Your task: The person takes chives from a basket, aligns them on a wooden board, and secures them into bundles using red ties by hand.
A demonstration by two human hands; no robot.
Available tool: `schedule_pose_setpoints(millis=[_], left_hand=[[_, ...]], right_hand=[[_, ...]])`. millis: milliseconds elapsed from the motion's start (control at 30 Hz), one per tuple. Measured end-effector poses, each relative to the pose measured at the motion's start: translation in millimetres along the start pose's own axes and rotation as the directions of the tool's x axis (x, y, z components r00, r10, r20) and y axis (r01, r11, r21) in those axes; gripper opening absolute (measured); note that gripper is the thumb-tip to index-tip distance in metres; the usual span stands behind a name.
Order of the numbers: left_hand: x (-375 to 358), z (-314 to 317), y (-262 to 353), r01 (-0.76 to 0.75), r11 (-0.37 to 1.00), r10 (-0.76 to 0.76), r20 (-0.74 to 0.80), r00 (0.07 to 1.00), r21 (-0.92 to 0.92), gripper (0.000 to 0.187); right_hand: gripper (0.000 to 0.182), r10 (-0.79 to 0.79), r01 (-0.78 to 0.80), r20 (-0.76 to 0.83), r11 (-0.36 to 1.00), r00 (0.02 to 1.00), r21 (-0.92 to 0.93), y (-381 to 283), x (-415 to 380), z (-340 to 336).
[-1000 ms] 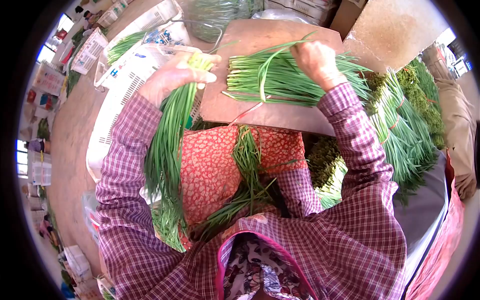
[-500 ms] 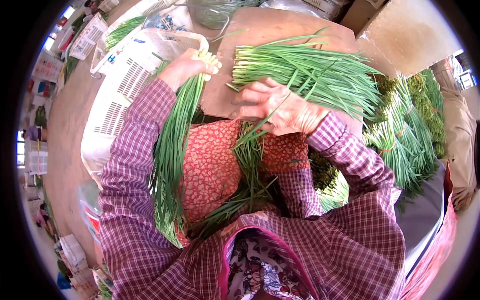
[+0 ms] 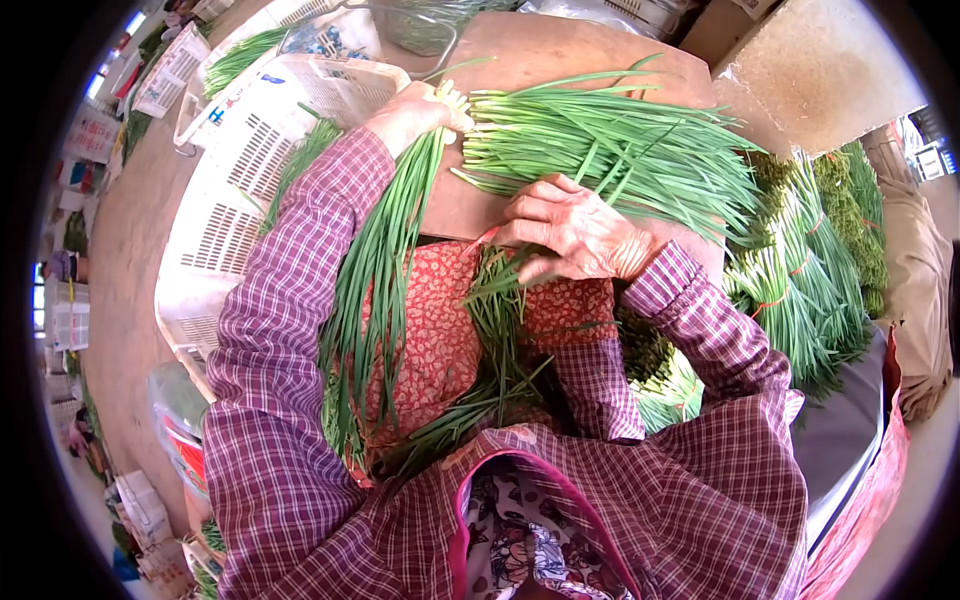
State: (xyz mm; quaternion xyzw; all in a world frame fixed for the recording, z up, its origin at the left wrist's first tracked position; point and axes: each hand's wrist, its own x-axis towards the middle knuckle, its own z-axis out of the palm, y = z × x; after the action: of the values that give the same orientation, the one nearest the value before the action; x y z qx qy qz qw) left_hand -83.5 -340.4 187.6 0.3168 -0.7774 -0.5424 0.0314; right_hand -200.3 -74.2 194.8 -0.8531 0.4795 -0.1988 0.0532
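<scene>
A bunch of garlic chives (image 3: 385, 235) is gripped near its pale stem ends by my left hand (image 3: 425, 115), which is closed at the left edge of the board. The long green leaves hang down over my lap. My right hand (image 3: 575, 230) is over the board's front edge, its fingers loosely bent and the thumb apart from them. Just beyond it lies a loose pile of garlic chives (image 3: 610, 140), pale ends to the left. Limp loose leaves (image 3: 495, 300) lie below the right hand's fingertips, on the red patterned cloth (image 3: 440, 335) over my lap.
The brown board (image 3: 490, 45) is in front of me. A white plastic basket (image 3: 215, 235) with more greens inside stands at left. Tied chive bundles (image 3: 800, 270) are stacked at right. A large worn tan panel (image 3: 820, 75) is at the back right.
My left hand has moved right with the chives, towards the pile. My right hand has shifted slightly right and down; the long leaf lying across it is gone.
</scene>
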Motion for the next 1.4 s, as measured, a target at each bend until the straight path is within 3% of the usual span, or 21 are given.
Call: schedule_pose_setpoints(millis=[167,233,300,367,433,467,500,567,600,633,700,733,833,867,933,1033,1100,1233,1300,1367,1400], left_hand=[[-21,-3,15,-0.051,0.995,0.042,-0.091,0.995,-0.091,0.029],[-29,-11,21,-0.074,0.985,0.052,-0.141,0.989,-0.156,0.027],[-30,-28,24,-0.083,0.99,0.086,0.015,0.996,-0.111,0.023],[-36,-35,27,-0.123,0.985,0.126,0.019,0.992,-0.125,0.023],[-37,-55,22,-0.074,0.98,0.076,0.002,0.997,-0.186,0.024],[-36,-62,11,-0.092,0.974,0.072,-0.102,0.992,-0.209,0.029],[-43,-63,18,-0.096,0.974,0.076,-0.1,0.992,-0.207,0.029],[-68,-64,33,-0.051,0.994,0.066,0.162,0.985,-0.094,0.037],[-69,-57,25,0.111,0.992,-0.113,0.031,0.993,0.054,0.039],[-76,-48,27,0.11,0.992,-0.112,0.028,0.993,0.055,0.039],[-87,-29,30,0.042,0.924,-0.043,-0.006,0.999,0.38,0.038],[-81,-32,29,-0.009,0.966,-0.041,0.186,0.982,0.26,0.035],[-72,-29,26,-0.035,0.985,0.006,0.176,0.984,0.166,0.03],[-72,-29,29,-0.054,0.992,0.033,0.186,0.982,0.111,0.024],[-70,-31,28,-0.031,0.996,0.021,0.11,0.994,0.087,0.023],[-56,-37,21,-0.01,0.988,0.006,0.025,1.0,0.151,0.023],[-48,-31,13,-0.018,1.0,0.018,-0.017,1.0,-0.018,0.032],[-41,-20,23,-0.025,0.997,0.031,0.074,0.997,-0.075,0.027],[-39,-13,33,-0.002,0.997,0.009,0.085,0.996,-0.074,0.026],[-33,-5,34,0.002,0.995,0.002,0.048,0.999,-0.099,0.03],[-26,-2,33,0.006,0.998,-0.002,0.058,0.998,-0.058,0.03]], right_hand=[[0.036,-0.077,0.077,-0.003,0.996,0.997,-0.05,14,-13,23],[0.028,-0.08,0.079,-0.044,0.996,0.996,-0.038,9,-16,23],[0.021,0.04,-0.041,-0.021,0.999,0.999,-0.029,5,-16,24],[0.021,0.109,-0.109,-0.103,0.994,0.989,0.0,1,-20,9],[0.021,0.179,-0.177,-0.036,0.983,0.983,0.044,1,-25,3],[0.021,0.181,-0.18,-0.038,0.983,0.983,0.041,1,-28,1],[0.022,0.107,-0.107,-0.031,0.994,0.994,-0.015,0,-30,-1],[0.022,0.03,-0.031,-0.017,0.997,0.999,-0.071,3,-34,-5],[0.023,-0.016,0.016,-0.009,0.998,1.0,-0.063,5,-37,-5],[0.024,-0.062,0.062,-0.002,0.997,0.998,-0.055,6,-40,-4],[0.023,-0.043,0.044,0.013,0.996,0.999,-0.078,5,-45,1],[0.022,0.006,-0.003,0.034,0.997,0.999,-0.081,3,-47,3],[0.02,0.053,-0.048,0.048,0.993,0.997,-0.111,-4,-46,-11],[0.02,0.1,-0.099,0.001,0.989,0.995,0.108,-7,-47,-30],[0.02,0.13,-0.069,-0.187,0.951,0.974,0.302,-5,-46,-57],[0.02,0.099,-0.158,-0.382,0.979,0.919,-0.126,13,-42,-103],[0.021,-0.032,-0.174,-0.528,0.926,0.848,-0.336,28,-33,-129],[0.024,0.152,-0.415,-0.535,0.809,0.831,-0.416,44,-18,-125],[0.025,0.049,-0.363,-0.597,0.833,0.8,-0.417,82,-20,-92],[0.03,0.221,-0.437,-0.537,0.842,0.814,-0.317,81,-15,-76],[0.03,0.222,-0.438,-0.537,0.842,0.814,-0.315,88,-17,-67]])
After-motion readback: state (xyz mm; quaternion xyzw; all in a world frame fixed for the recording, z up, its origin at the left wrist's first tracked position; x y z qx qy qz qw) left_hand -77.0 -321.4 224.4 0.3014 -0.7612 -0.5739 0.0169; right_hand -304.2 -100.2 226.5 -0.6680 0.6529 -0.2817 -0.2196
